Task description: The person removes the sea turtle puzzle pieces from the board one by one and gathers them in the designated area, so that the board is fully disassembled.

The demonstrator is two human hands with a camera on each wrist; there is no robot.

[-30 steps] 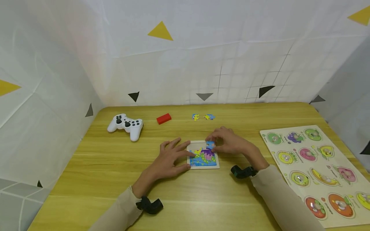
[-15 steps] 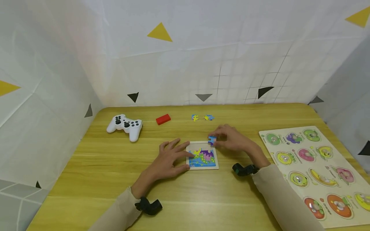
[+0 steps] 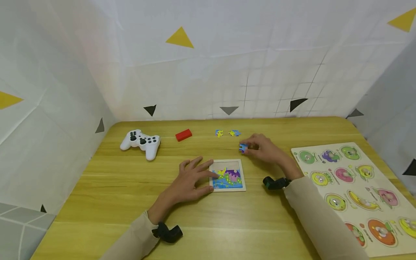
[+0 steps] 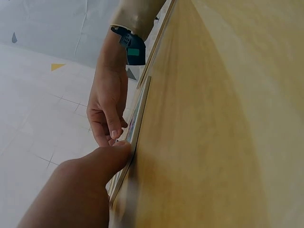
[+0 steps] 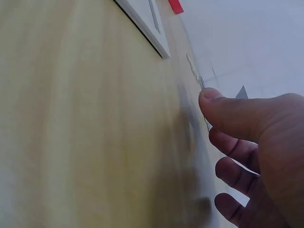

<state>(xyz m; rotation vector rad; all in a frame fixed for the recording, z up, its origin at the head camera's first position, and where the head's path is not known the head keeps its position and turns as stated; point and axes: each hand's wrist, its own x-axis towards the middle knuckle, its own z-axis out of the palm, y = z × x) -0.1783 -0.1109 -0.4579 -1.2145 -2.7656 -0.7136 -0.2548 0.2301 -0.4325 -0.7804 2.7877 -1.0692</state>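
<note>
Head view: right hand [image 3: 264, 150] pinched blue piece [image 3: 242, 148] beyond far-right corner of tray [image 3: 229, 165].
Left hand [image 3: 190, 182], fingers spread, touched its left edge.

Table [image 3: 221, 224]: smooth wood grain, slight sheen. Frame [image 3: 243, 176]: pale wood look, matt. Board [image 3: 339, 187]: pale wood look, smooth. Controller [image 3: 141, 142]: smooth plastic. Block [image 3: 183, 135]: smooth, plastic or painted wood, can't tell. Backdrop [image 3: 208, 79]: creased, cloth-like. Sleeves [image 3: 312, 207]: matt cloth. Wrist mounts [image 3: 170, 233]: plastic look.

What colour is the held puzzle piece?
The puzzle piece is mostly blue, clearest in the head view.
</note>
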